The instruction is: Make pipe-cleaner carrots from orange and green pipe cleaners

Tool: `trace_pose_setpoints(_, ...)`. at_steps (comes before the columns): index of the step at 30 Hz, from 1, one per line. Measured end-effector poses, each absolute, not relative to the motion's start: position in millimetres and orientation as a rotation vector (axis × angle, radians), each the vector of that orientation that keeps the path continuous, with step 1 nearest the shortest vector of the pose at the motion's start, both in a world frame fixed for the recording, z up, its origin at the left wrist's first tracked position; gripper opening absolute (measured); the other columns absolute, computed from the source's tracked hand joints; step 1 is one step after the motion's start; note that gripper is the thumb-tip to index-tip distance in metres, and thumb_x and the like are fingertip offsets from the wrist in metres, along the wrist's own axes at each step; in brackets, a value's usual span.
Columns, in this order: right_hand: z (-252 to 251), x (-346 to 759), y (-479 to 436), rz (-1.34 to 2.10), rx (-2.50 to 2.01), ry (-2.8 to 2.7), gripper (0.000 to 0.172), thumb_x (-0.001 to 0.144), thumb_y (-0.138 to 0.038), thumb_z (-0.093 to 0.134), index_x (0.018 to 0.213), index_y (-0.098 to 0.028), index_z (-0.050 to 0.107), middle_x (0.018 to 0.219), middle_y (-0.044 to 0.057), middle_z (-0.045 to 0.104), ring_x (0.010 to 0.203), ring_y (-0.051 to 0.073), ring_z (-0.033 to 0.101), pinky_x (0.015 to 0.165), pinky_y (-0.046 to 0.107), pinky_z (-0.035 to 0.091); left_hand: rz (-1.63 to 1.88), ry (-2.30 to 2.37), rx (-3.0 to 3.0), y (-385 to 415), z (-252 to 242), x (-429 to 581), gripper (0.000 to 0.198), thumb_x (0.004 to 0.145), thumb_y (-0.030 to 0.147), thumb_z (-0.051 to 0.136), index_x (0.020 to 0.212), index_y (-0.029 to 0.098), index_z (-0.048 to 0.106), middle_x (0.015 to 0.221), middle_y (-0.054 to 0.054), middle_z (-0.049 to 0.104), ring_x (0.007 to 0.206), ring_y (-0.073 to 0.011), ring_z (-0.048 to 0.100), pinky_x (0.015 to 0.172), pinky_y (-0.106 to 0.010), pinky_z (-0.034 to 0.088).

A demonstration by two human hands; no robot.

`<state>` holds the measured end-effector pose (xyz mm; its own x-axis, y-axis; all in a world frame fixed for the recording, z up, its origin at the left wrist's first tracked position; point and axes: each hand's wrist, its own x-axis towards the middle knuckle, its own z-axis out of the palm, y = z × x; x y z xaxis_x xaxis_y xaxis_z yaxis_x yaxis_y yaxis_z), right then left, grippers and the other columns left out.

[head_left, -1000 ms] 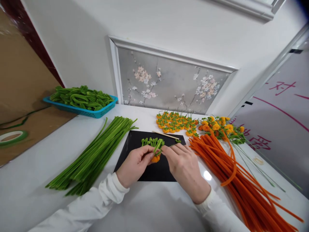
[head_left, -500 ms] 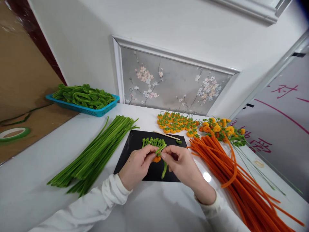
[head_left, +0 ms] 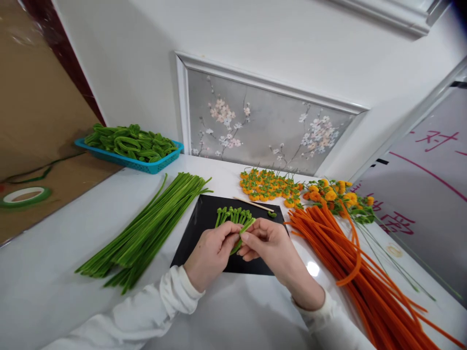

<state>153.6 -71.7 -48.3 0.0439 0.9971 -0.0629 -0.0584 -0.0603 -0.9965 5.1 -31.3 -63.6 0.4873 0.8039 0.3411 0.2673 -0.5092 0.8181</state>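
Note:
My left hand (head_left: 208, 253) and my right hand (head_left: 274, 249) meet over a black mat (head_left: 191, 233), fingertips almost touching. Both are closed in a pinch on a green pipe cleaner (head_left: 248, 225), whose light end sticks up between them. Its lower part curves down beneath my fingers, which partly hide it. Just beyond my fingertips, several short green stems with knobbed ends (head_left: 234, 214) lie in a row on the mat. At the mat's far edge rest a thin wooden stick (head_left: 255, 204) and a small curled green piece (head_left: 272, 214).
Left stand a bundle of green pipe cleaners (head_left: 146, 233) and a blue basket (head_left: 153, 167) of green looped pieces. A bundle of orange pipe cleaners (head_left: 343, 257) lies right. Behind are small orange-and-green flowers (head_left: 268, 184) and a flower bunch (head_left: 330, 195). Green tape (head_left: 25, 196) lies far left.
An orange piece that showed beneath my fingers is now out of sight. The green pipe cleaner's hanging end has swung up and left, and my right fingers have curled in under it.

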Motion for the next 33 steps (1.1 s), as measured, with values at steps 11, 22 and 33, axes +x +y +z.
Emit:
trace_pose_setpoints(11,-47.8,168.8,-73.6,1.269,-1.201,-1.089,0.036,0.068,-0.046,0.073,0.083,-0.015,0.063,0.068,0.000,0.066,0.058,0.012,0.065,0.055,0.023,0.056,0.920,0.900,1.983,-30.4,-60.5,4.0,0.020,0.090,0.025,0.045,0.089,0.016,0.062,0.072,-0.001,0.063,0.065,-0.0134,0.057,0.061,-0.022,0.043)
trace_pose_setpoints(22,-46.3,157.6,-75.1,1.346,-1.229,-0.978,0.033,0.067,-0.042,0.073,0.076,-0.014,0.057,0.062,0.000,0.064,0.054,0.014,0.066,0.048,0.022,0.054,0.800,0.821,1.862,-29.8,-54.1,3.7,0.030,0.090,0.035,0.043,0.077,0.014,0.058,0.065,0.001,0.055,0.059,-0.0111,0.049,0.055,-0.022,0.037)
trace_pose_setpoints(33,-59.8,158.4,-79.2,1.100,-1.343,-1.293,0.018,0.083,-0.033,0.056,0.075,-0.018,0.052,0.054,-0.002,0.060,0.046,0.011,0.059,0.046,0.021,0.050,0.631,0.655,1.576,-31.3,-55.0,6.0,0.011,0.073,0.015,0.056,0.084,0.012,0.054,0.075,-0.004,0.065,0.072,-0.0161,0.063,0.070,-0.030,0.049)
